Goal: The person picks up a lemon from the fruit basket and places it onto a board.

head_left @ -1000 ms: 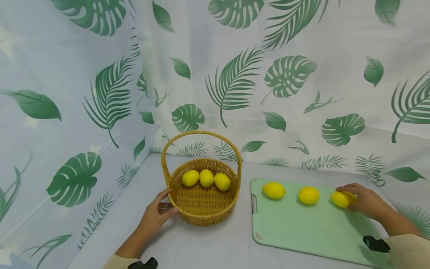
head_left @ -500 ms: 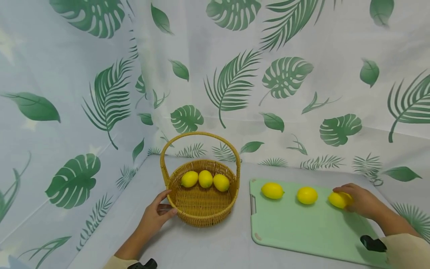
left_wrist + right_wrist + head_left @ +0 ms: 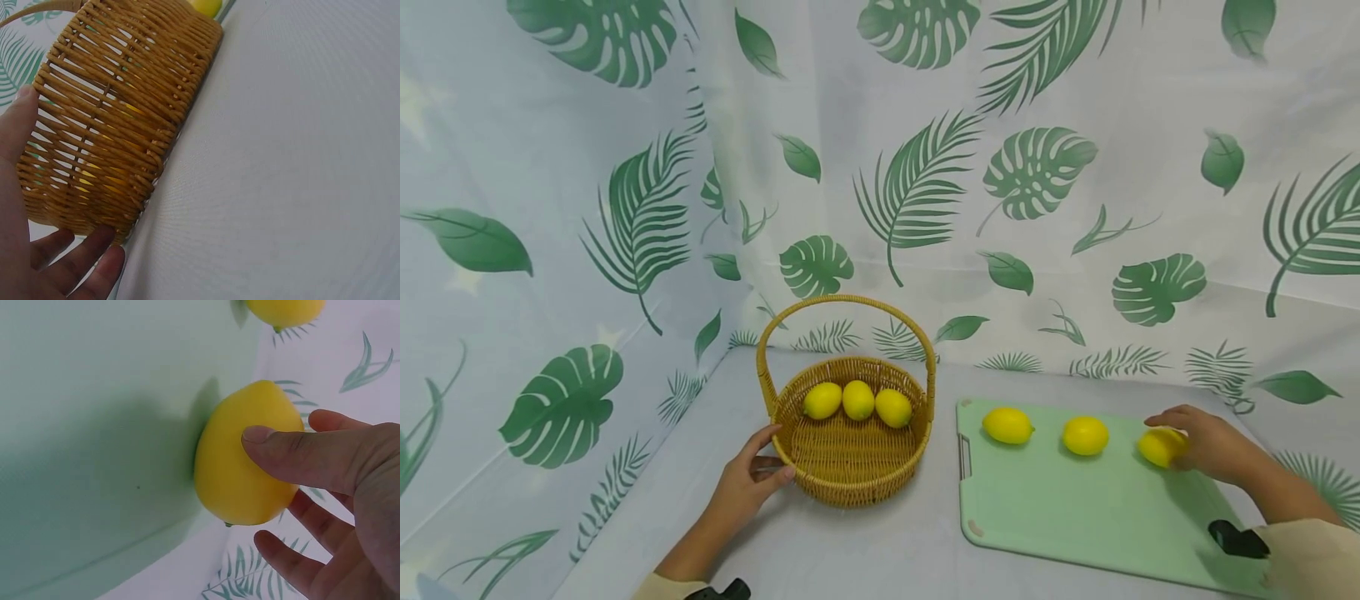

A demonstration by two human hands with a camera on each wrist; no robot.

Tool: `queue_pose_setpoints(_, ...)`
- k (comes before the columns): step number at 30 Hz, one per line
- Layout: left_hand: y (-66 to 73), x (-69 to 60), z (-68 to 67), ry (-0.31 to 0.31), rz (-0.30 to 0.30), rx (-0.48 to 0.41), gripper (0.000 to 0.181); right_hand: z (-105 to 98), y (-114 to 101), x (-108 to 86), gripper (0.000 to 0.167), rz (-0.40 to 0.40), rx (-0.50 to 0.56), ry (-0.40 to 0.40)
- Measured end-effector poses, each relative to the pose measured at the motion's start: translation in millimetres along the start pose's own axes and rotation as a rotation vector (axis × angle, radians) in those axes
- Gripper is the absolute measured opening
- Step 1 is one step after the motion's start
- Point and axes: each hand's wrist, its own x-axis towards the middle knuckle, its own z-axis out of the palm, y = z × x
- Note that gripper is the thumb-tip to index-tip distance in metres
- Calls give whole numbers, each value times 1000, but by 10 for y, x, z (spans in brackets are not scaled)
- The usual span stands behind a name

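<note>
A wicker basket (image 3: 857, 492) with a tall arched handle holds three lemons (image 3: 858, 401) in a row toward its back. At its left side my left hand (image 3: 747, 479) holds the rim and wall, thumb and fingers apart. In the left wrist view, the thumb touches the rim and the other fingers lie by the lower weave. On the right, my right hand (image 3: 1217, 450) holds a lemon (image 3: 244, 469) at the right part of a pale green cutting board (image 3: 1075, 517). Its thumb presses the near side; the far-side fingers are partly hidden.
Two more lemons lie on the board: one near its left end (image 3: 1008, 426), one in the middle (image 3: 1086, 436). A white cloth (image 3: 917, 550) covers the table. Leaf-printed curtains (image 3: 910, 183) stand behind and at the left.
The right hand stays at the same lemon, which has shifted very slightly to the right. The left hand keeps its place on the basket. The head view has drifted a little.
</note>
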Motion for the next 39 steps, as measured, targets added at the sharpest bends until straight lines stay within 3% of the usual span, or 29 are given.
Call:
queue_pose_setpoints(15, 2, -1, -1, -8, 0, -7, 70, -186, -248, 25, 51, -153, -127, 45)
queue_pose_setpoints(21, -4, 5, -2, -1, -12, 10, 72, -185, -468, 96, 49, -181, -122, 16)
queue_pose_setpoints(30, -14, 5, -6, -1, 0, -3, 71, -127, -854, 219, 50, -329, -97, -5)
queue_pose_setpoints(39, -8, 6, -4, 0, -3, -4, 72, -133, -1262, 301, 47, -370, -106, -10)
